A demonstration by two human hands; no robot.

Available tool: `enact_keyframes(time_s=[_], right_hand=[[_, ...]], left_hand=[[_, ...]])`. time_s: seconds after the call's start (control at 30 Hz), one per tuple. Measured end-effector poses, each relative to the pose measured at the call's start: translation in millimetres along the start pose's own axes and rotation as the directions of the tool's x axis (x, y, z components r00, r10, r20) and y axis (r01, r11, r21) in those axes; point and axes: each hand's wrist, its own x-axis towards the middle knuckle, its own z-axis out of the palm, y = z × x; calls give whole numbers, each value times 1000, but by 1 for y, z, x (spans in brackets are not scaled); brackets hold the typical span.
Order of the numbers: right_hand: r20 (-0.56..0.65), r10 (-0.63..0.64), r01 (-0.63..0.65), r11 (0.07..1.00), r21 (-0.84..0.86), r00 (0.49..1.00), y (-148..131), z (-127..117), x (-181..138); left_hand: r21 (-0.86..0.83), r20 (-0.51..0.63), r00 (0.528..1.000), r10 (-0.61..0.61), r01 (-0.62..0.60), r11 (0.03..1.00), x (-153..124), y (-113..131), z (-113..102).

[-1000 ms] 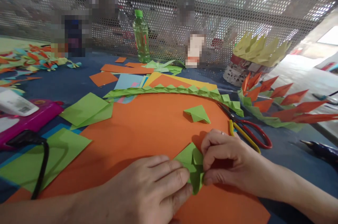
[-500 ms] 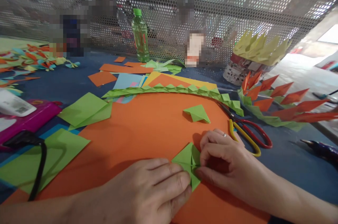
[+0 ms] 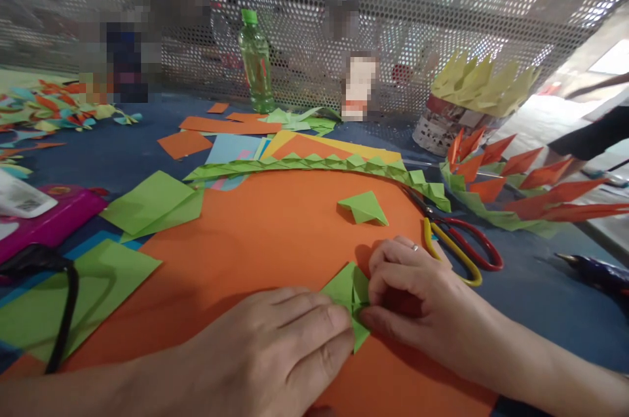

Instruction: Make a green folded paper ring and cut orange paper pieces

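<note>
**Creased green paper (image 3: 339,286) on an orange sheet (image 3: 275,240)**

The creased green paper lies on the orange sheet, partly covered by your fingers. Your left hand (image 3: 289,338) rests palm down, fingers extended and together over the paper's left part, grasping nothing. Your right hand (image 3: 417,302) is loosely curled, thumb and fingertips touching the paper's right side; whether they pinch it cannot be told. Beyond lies a folded green piece (image 3: 366,208), left of the scissors (image 3: 457,240).

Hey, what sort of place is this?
Probably a papercraft workspace, though I can't tell whether it's a classroom or a workshop. Folded green paper lies on a big orange sheet, with scissors close by.
</note>
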Motion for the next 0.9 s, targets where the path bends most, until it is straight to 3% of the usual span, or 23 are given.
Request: enact_keyframes(time_s=[0.23,0.63,0.9], right_hand=[[-1,12,-12,1000,3,1000,-1,0,0],[21,39,-40,998,54,999,0,0,0],[86,53,-60,994,89,995,3,-8,2]], left_hand=[[-50,80,997,-17,21,999,3,0,3],[-55,11,1000,1,0,998,5,1,3],[-58,28,999,45,-44,997,2,-2,6]])
